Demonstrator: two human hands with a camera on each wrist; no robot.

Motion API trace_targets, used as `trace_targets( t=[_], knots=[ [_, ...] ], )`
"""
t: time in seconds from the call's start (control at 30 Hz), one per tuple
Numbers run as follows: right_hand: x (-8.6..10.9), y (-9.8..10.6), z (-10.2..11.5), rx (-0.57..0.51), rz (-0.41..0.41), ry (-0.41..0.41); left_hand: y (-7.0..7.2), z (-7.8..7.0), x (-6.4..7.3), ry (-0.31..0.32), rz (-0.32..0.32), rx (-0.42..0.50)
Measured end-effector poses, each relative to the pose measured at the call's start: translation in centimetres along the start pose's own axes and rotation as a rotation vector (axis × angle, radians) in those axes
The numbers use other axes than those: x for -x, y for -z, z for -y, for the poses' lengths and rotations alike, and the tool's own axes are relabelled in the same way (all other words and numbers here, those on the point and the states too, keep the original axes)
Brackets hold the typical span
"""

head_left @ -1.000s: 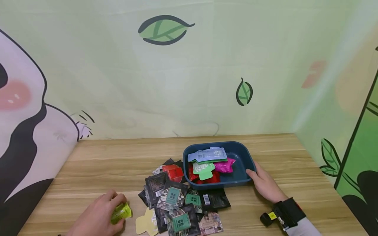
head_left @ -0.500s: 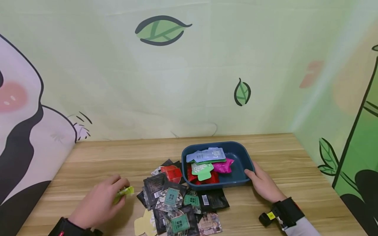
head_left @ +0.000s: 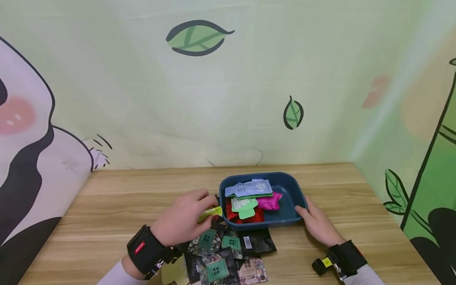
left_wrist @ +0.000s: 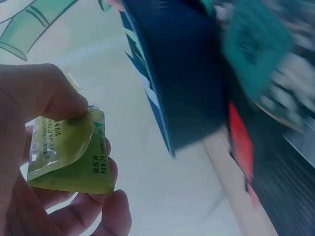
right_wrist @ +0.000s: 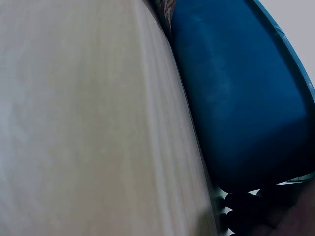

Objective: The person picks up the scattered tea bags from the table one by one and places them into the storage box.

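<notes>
My left hand (head_left: 185,217) pinches a yellow-green tea bag sachet (left_wrist: 71,157) between thumb and fingers, just beside the left wall of a dark blue plastic bin (head_left: 290,196). In the head view only the edge of this sachet (head_left: 212,212) shows. My right hand (head_left: 318,223) grips the bin's right end, thumb on the rim; its other fingers are mostly hidden. Inside the bin lie a light blue packet (head_left: 249,188), a pale green packet (head_left: 244,205), a pink packet (head_left: 269,201) and red packets (head_left: 256,217).
Several dark sachets with green labels (head_left: 217,270) are heaped in front of the bin, partly behind my left hand. A pinkish sachet (head_left: 253,270) and a yellow card-like packet (head_left: 174,271) lie at the heap's edges. The wooden table (head_left: 135,186) meets a printed backdrop.
My left hand has lifted the yellow-green sachet off the left of the table and carried it right to the bin's left side. My right hand stays on the bin.
</notes>
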State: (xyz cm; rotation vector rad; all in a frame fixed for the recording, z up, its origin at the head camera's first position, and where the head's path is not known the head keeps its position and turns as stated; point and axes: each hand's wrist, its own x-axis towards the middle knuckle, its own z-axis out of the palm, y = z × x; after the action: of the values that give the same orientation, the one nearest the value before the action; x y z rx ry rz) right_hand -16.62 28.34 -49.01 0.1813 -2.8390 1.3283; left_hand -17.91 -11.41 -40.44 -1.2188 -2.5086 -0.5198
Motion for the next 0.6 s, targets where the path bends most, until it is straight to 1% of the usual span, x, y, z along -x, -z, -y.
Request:
trace_targets(
  t=[0.07,0.13,0.3,0.47,0.53,0.6],
  knots=[
    [0.1,0.0,0.0,0.000,-0.005,0.000,-0.6,-0.3,-1.2,-0.019,-0.018,0.011],
    [0.1,0.0,0.0,0.004,-0.012,0.003,-1.1,-0.6,-2.2,-0.026,-0.027,0.017],
    [0.1,0.0,0.0,0.015,-0.027,0.023,-2.2,-1.0,-4.1,-0.020,-0.015,0.038],
    [0.1,-0.1,0.0,0.013,-0.023,0.012,-3.4,-1.2,-5.0,-0.037,-0.003,0.029],
    [0.1,0.0,0.1,0.015,-0.016,0.002,-3.8,-1.2,-5.2,-0.041,0.005,0.028],
    [0.1,0.0,0.1,0.015,-0.013,-0.004,-4.0,-1.2,-5.1,-0.023,0.029,0.031]
  ],
)
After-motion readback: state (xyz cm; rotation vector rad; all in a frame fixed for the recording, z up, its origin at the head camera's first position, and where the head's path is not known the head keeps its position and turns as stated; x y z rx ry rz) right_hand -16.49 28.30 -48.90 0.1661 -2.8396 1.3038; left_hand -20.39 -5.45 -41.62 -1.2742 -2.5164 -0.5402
